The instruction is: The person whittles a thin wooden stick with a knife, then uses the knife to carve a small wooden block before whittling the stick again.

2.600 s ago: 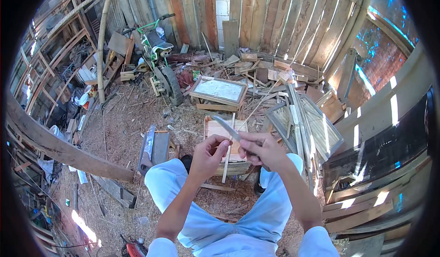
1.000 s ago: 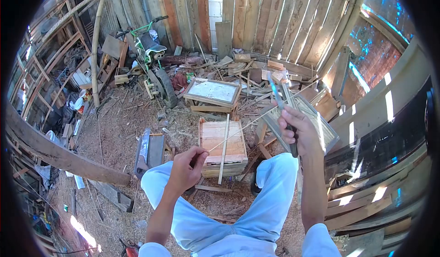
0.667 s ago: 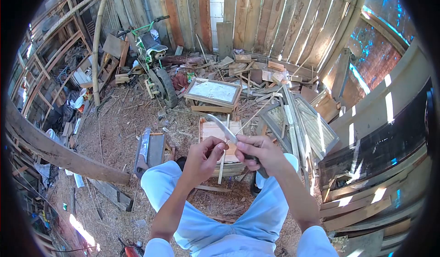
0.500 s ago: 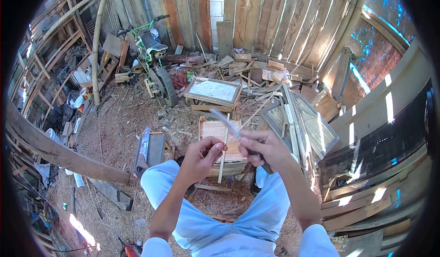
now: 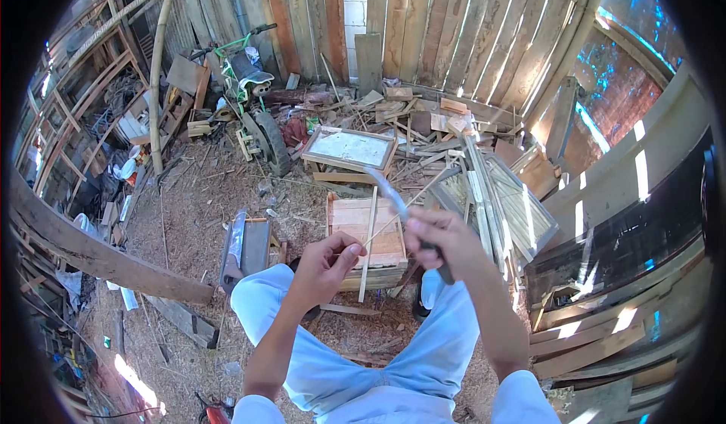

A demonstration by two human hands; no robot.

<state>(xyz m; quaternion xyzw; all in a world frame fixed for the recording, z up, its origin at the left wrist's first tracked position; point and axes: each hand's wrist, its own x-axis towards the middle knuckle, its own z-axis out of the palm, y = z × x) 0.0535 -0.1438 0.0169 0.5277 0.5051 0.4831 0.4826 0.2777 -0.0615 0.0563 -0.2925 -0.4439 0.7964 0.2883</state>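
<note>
My left hand [image 5: 327,267] pinches the near end of a thin wooden stick [image 5: 418,195], which slants up and away to the right. A knife [image 5: 389,195] with a dark handle is in my right hand [image 5: 446,244]; its blade points up and to the left, close to the stick. Whether the edge touches the stick I cannot tell. Below both hands stands a low wooden box [image 5: 344,216] between my knees, and a pale wooden strip [image 5: 364,276] lies across its top and juts past the near edge.
A handsaw [image 5: 236,246] rests by a small wooden stand [image 5: 259,245] at the left. Beyond the box is a framed tray [image 5: 349,145], with a bicycle [image 5: 265,133] behind it. Wood scraps [image 5: 423,121] and long slats [image 5: 484,189] lie to the right. Shavings cover the ground.
The knife has moved slightly right and away from my left hand, its blade now tilted more steeply. My left hand has shifted slightly left and down, still pinching the stick.
</note>
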